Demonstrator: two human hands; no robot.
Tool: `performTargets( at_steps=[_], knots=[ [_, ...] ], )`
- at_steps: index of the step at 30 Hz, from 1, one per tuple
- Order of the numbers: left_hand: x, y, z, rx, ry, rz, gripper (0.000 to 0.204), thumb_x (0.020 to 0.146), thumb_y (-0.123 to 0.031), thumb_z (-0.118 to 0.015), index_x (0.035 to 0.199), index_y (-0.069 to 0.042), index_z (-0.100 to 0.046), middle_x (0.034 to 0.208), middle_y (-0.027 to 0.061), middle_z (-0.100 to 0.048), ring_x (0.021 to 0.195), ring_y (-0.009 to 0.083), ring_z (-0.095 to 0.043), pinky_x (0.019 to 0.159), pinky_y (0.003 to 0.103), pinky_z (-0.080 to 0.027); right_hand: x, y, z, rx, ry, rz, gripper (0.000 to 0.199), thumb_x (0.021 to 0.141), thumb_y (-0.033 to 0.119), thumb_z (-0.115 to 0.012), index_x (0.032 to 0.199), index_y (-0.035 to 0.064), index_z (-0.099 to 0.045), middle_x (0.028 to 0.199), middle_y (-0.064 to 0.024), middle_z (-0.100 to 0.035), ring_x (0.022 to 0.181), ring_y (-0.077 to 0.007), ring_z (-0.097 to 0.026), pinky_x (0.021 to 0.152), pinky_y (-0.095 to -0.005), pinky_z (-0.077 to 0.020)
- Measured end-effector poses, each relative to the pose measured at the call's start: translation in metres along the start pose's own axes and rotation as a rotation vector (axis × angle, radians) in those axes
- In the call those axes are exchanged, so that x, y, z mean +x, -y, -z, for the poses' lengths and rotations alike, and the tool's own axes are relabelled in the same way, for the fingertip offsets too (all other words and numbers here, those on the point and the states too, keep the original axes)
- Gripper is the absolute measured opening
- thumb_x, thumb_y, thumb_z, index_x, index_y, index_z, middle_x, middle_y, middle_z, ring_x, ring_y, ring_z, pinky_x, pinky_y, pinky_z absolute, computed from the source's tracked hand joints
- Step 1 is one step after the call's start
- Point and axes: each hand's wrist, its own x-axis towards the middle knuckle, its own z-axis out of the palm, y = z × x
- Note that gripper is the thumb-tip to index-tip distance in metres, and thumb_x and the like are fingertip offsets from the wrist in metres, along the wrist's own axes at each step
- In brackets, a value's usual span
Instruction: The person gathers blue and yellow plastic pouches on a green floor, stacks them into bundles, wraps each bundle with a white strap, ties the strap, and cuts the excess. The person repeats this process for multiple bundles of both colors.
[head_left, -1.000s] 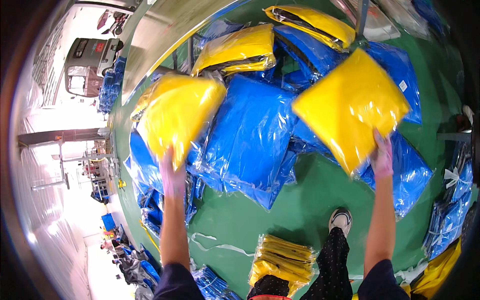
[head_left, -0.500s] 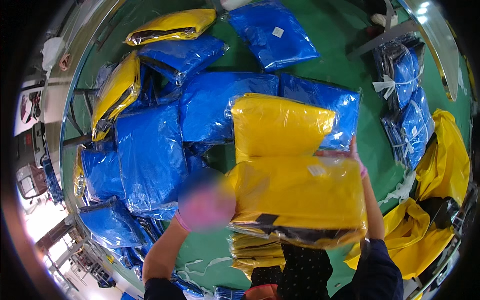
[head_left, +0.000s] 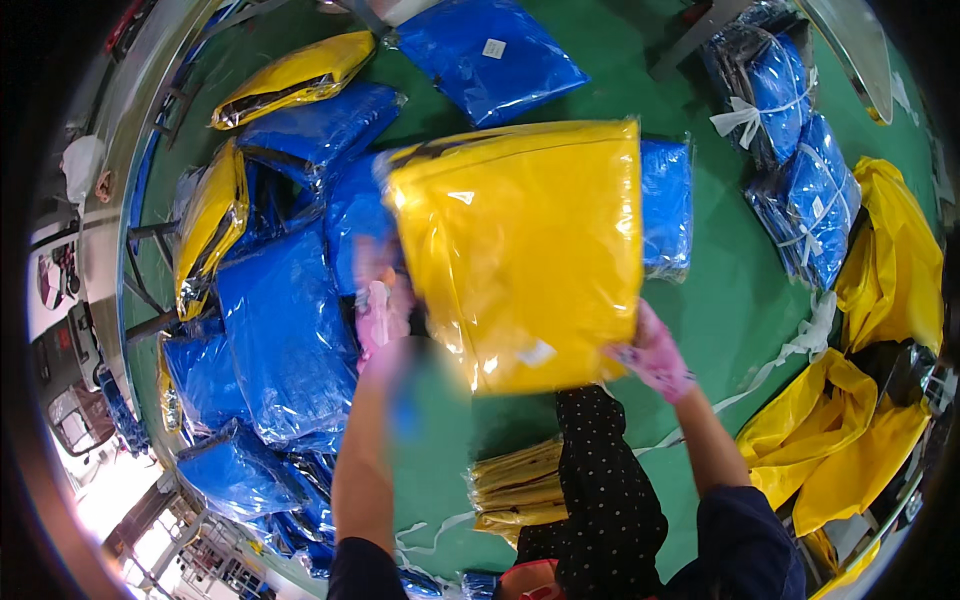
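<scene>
A large yellow folded bundle in clear plastic [head_left: 530, 260] is tilted up in front of me. At its lower right corner my right hand [head_left: 655, 355], in a pink glove, grips the plastic. My left hand [head_left: 380, 310], also pink-gloved, is at the bundle's left edge; its fingers are smeared by motion, so I cannot tell whether they touch it. Behind the bundle, blue wrapped packages [head_left: 665, 205] lie partly covered. A big blue wrapped package [head_left: 285, 335] rests to the left of my left hand.
Yellow wrapped packages [head_left: 212, 225] and blue ones [head_left: 490, 60] lie on the green floor around the pile. Tied blue bundles [head_left: 820, 200] and loose yellow material [head_left: 890, 260] are at the right. A stack of yellow packages [head_left: 520, 480] sits by my dotted black clothing.
The yellow bundle has moved away from my body and turned so its broad face shows. Both hands have shifted with it. The yellow package formerly beneath is no longer distinguishable.
</scene>
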Motion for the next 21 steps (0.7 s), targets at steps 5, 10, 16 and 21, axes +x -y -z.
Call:
performTargets(
  at_steps=[5,10,16,21],
  knots=[
    [-0.020,0.057,-0.034,0.024,0.232,0.176,0.074,0.082,-0.022,-0.064,0.141,-0.008,-0.021,0.137,0.0101,-0.036,0.121,0.0215,-0.040,0.093,0.032,-0.041,0.039,-0.046,-0.001,-0.019,-0.069,0.122,0.078,0.081,0.012,-0.067,0.140,-0.0008,-0.017,0.137,-0.0138,-0.036,0.128,-0.0216,-0.033,0.105,-0.0331,-0.0270],
    [-0.015,0.081,-0.043,-0.703,0.352,0.750,0.072,0.081,-0.018,-0.067,0.139,-0.009,-0.025,0.134,0.0094,-0.042,0.118,0.0209,-0.045,0.097,0.032,-0.039,0.074,-0.011,0.013,0.081,-0.319,-0.041,0.079,0.086,0.043,-0.058,0.138,-0.0030,-0.020,0.136,-0.0188,-0.038,0.123,-0.0239,-0.039,0.100,-0.0320,-0.0333],
    [-0.005,0.088,-0.041,-0.673,0.418,0.988,0.057,0.087,-0.047,-0.053,0.128,-0.008,-0.046,0.125,0.0098,-0.053,0.111,0.0215,-0.052,0.094,0.034,-0.043,0.105,0.025,-0.001,0.191,-0.103,-0.300,0.061,0.083,0.045,-0.061,0.117,-0.0037,-0.052,0.104,-0.0133,-0.063,0.086,-0.0191,-0.064,0.075,-0.0264,-0.0508],
    [-0.033,-0.017,0.000,-0.863,0.481,1.153,0.059,0.087,-0.052,-0.051,0.125,-0.008,-0.049,0.118,0.0117,-0.058,0.106,0.0211,-0.056,0.090,0.033,-0.046,0.033,0.103,-0.044,-0.146,-0.159,-0.241,0.055,0.082,0.044,-0.062,0.120,0.0047,-0.056,0.104,-0.0106,-0.065,0.083,-0.0171,-0.065,0.073,-0.0254,-0.0517]
  ],
)
